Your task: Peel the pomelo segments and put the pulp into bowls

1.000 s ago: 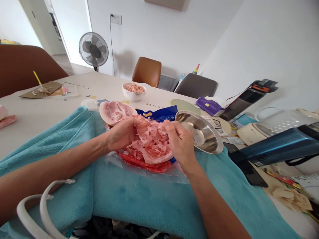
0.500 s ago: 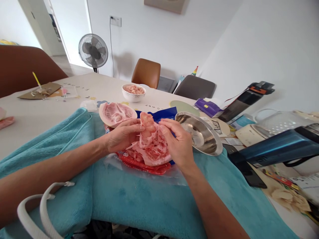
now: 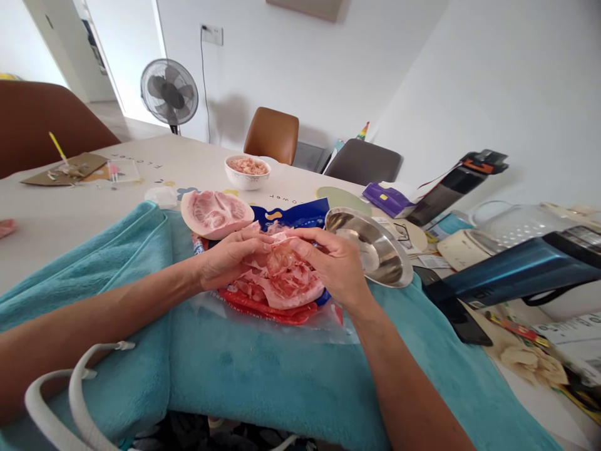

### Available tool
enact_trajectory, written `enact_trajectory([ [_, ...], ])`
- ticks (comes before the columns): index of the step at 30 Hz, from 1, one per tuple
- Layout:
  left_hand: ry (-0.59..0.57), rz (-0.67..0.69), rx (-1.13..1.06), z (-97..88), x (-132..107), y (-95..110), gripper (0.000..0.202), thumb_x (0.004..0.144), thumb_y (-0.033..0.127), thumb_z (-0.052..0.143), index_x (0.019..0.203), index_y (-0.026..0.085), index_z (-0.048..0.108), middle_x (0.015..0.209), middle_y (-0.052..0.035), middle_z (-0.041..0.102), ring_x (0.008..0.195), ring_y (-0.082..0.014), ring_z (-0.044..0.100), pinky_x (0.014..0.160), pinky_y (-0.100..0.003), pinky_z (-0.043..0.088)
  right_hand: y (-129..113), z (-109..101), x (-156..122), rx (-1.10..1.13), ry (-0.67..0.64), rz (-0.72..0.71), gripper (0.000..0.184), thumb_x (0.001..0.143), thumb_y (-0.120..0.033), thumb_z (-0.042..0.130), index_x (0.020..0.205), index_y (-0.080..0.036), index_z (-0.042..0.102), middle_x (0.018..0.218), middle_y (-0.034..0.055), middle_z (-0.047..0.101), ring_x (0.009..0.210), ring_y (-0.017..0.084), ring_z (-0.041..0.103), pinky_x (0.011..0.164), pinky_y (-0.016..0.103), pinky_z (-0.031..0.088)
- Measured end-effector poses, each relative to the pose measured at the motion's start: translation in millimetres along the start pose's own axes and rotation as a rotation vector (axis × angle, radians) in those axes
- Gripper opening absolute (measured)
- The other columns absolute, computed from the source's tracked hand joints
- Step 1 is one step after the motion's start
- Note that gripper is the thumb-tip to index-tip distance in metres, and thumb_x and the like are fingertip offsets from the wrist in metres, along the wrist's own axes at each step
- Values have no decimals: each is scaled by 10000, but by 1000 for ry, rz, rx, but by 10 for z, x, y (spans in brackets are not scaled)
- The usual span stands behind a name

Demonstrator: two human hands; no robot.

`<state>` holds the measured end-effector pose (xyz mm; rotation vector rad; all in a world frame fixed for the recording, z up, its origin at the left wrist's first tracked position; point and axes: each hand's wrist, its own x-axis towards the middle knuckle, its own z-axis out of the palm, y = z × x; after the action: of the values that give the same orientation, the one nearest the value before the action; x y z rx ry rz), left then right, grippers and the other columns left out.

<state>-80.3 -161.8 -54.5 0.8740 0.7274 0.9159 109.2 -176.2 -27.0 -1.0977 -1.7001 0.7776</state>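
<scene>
Between both hands is a pink pomelo segment (image 3: 280, 258), its flesh glistening and its pale membrane along the upper edge. My left hand (image 3: 235, 254) pinches its left side with thumb and fingers. On the other side, my right hand (image 3: 335, 260) grips the top right edge, fingers curled over it. Below lies a heap of torn pink membrane and peel (image 3: 295, 291) on a red and blue plastic bag (image 3: 263, 311). A cut pomelo half (image 3: 216, 216) in its thick rind rests behind my left hand. Beyond it stands a white bowl (image 3: 248, 181) filled with peeled pulp.
Close to my right hand, a steel basin (image 3: 394, 257) tilts on the teal towel (image 3: 282, 376). Further right are a blue bottle (image 3: 521, 269), a dark tumbler (image 3: 446, 188), a purple packet (image 3: 389, 199) and a black phone (image 3: 469, 326). A fan (image 3: 169, 94) stands behind the table.
The segment has tipped down and now lies lower between my hands, with its fleshy side toward me. My right fingers have stretched leftward across its top. The view has shifted slightly.
</scene>
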Motion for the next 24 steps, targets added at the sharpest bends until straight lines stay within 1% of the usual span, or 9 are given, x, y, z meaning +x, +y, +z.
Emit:
enact_trajectory([
  [3,23,-41,-37,-1,8,16,186,700,189,738,868,113,713,688,-16,634,585,-84,541,567,-192,445,10,-13,7,-60,-2,-13,118,837,-287,656,868,-235,757,891,-4,762,827,150,678,772,282,526],
  [5,-15,-3,-85,8,14,32,181,728,207,723,883,116,713,765,-32,664,647,-100,579,602,-204,475,15,0,1,-71,34,-15,120,844,-294,645,848,-222,741,841,-8,752,758,139,668,712,268,521],
  [8,-45,49,-168,21,29,41,154,731,151,702,877,104,716,817,-38,677,720,-109,605,659,-201,503,21,39,-12,-77,83,-17,124,845,-306,636,824,-209,711,789,-11,733,701,131,651,671,259,513],
  [10,-2,64,-218,22,41,30,151,738,139,699,884,103,714,807,-38,677,725,-110,615,682,-203,517,27,69,-18,-75,99,-11,107,832,-286,637,791,-201,689,762,-12,718,674,126,640,654,255,512],
  [13,56,92,-222,10,59,2,176,786,234,710,925,128,700,763,-31,658,713,-135,632,638,-225,525,43,102,-25,-27,80,40,93,811,-264,633,764,-195,674,714,-15,690,629,123,626,610,251,512],
  [15,59,115,-181,-6,67,-9,196,790,308,729,886,143,686,713,-16,630,659,-132,617,558,-215,496,51,111,-30,25,39,88,103,810,-272,631,783,-194,692,691,-16,673,610,124,622,599,257,522],
  [17,44,135,-135,-24,70,-6,229,764,346,761,784,141,661,673,-8,612,598,-113,585,512,-201,469,52,110,-34,84,-12,134,126,812,-290,634,808,-194,716,684,-18,662,590,122,617,590,265,537],
  [20,15,149,-86,-48,68,16,294,710,357,810,690,125,631,641,-9,610,560,-96,560,518,-197,478,41,110,-39,168,-59,181,139,800,-305,652,806,-194,735,681,-20,654,562,112,603,564,260,548],
  [24,-48,143,-109,-65,58,42,271,704,329,820,704,116,652,652,-17,635,583,-112,595,554,-217,517,45,139,-42,265,-41,191,111,773,-283,671,757,-193,735,638,-32,627,515,88,568,508,225,527],
])
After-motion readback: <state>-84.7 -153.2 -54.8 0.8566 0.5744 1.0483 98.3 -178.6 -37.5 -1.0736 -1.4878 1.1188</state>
